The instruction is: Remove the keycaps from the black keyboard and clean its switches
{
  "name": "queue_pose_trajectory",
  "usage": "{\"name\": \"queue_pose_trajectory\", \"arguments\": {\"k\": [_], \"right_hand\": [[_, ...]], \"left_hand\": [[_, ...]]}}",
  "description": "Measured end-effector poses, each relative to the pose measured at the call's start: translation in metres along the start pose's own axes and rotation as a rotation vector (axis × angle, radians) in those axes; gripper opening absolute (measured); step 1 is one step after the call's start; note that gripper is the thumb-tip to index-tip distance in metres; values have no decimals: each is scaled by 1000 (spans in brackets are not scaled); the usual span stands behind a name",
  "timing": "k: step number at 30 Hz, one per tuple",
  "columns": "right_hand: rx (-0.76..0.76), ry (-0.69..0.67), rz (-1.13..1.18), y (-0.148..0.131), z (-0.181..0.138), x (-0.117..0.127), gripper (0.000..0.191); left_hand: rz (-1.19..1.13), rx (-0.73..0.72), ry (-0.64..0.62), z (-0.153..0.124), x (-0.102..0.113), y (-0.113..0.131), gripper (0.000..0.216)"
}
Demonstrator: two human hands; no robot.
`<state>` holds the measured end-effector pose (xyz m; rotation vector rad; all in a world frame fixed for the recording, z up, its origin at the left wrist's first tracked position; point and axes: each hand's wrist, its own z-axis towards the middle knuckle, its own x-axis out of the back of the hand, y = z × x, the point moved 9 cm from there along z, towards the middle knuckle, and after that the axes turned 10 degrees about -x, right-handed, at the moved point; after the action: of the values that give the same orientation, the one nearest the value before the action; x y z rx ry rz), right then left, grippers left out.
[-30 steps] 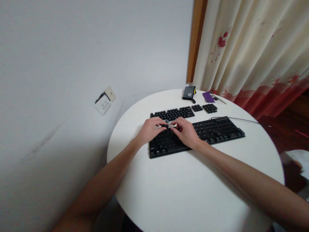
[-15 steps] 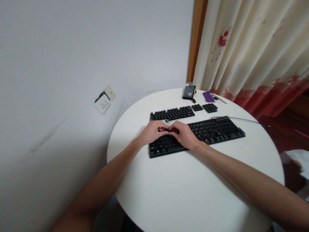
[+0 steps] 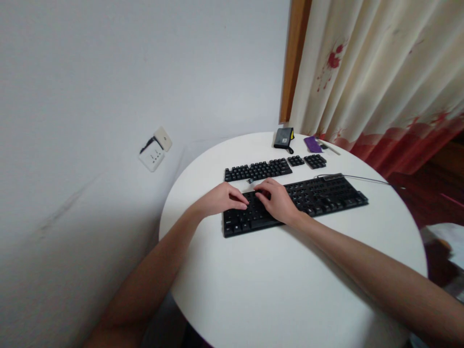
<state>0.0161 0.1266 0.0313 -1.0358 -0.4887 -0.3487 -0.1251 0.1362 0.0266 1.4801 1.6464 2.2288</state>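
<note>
A black keyboard (image 3: 319, 195) lies on the table; keycaps fill its left and front parts, while much of the middle and right shows bare switches. Over its left part, my right hand (image 3: 278, 200) curls with thumb and forefinger pinched around a small black keycap (image 3: 258, 192), mostly hidden by the fingers. At the keyboard's left edge is my left hand (image 3: 221, 199), thumb and fingers apart, tips close to the keys and nothing visible between them. Behind the keyboard lie loose keycaps (image 3: 259, 170) in rows, and a single small dark piece (image 3: 250, 181) sits nearer my hands.
Two smaller keycap groups, one a block (image 3: 296, 161) and the other a wider block (image 3: 315, 161), lie farther right. A dark grey wallet-like case (image 3: 283, 138) and a purple item (image 3: 312, 144) lie at the back of the round white table (image 3: 290, 280). A cable (image 3: 366, 180) runs right.
My left hand has drawn back left, away from my right hand, and its fingers have parted. My right hand stays nearly in place over the keyboard.
</note>
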Motion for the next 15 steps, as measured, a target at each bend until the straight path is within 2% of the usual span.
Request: {"name": "queue_pose_trajectory", "arguments": {"k": [6, 15], "right_hand": [[-3, -6, -2, -1, -1, 0, 15], [-12, -22, -6, 1, 0, -3, 15]], "left_hand": [[-18, -44, -137, -2, -13, 5, 23], [-67, 4, -156, -2, -25, 9, 19]]}}
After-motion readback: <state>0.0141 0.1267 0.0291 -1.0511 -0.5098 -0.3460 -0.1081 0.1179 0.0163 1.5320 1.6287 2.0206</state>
